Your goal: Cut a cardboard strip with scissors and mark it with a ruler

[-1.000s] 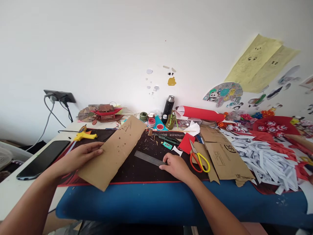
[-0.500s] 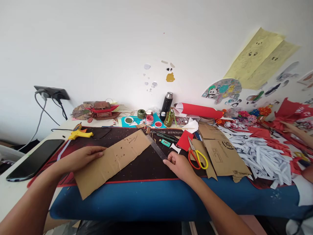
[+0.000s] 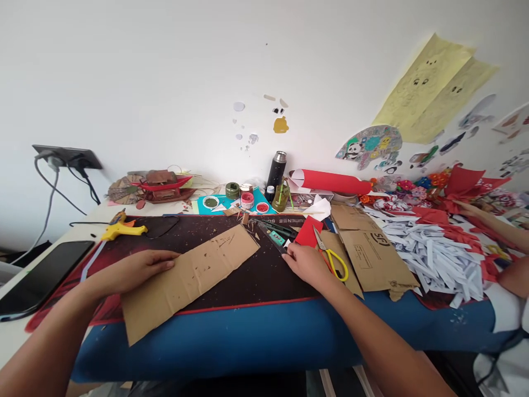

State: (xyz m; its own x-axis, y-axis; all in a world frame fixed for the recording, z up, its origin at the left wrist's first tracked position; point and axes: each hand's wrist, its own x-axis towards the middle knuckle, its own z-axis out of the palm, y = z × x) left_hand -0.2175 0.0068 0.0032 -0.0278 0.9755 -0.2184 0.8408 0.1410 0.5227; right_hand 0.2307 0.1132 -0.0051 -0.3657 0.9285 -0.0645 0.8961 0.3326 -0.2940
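Note:
My left hand [image 3: 142, 268] is closed on the upper left edge of a long piece of brown cardboard [image 3: 198, 275], its thumb lying on top. The cardboard slants across the dark mat, with its near corner over the mat's red border. My right hand [image 3: 308, 264] pinches the near end of a thin, dark ruler [image 3: 273, 237], which points away to the left, just beyond the cardboard's right end. Close by my right hand lie scissors [image 3: 339, 266] with yellow and red handles and a red paper piece [image 3: 309, 231]. A small green box [image 3: 276, 238] sits beside the ruler.
A yellow glue gun [image 3: 124, 227] and a phone [image 3: 45, 278] lie at left. Paint jars [image 3: 247, 200] and a black flask [image 3: 276, 170] stand at the back. Folded cardboard [image 3: 372, 259] and heaped white paper strips [image 3: 438, 253] are at right, near another person's arm [image 3: 496, 223].
The ruler has moved right, away from the cardboard's end, with my right hand. My left hand stays on the cardboard. The whole view has shifted slightly.

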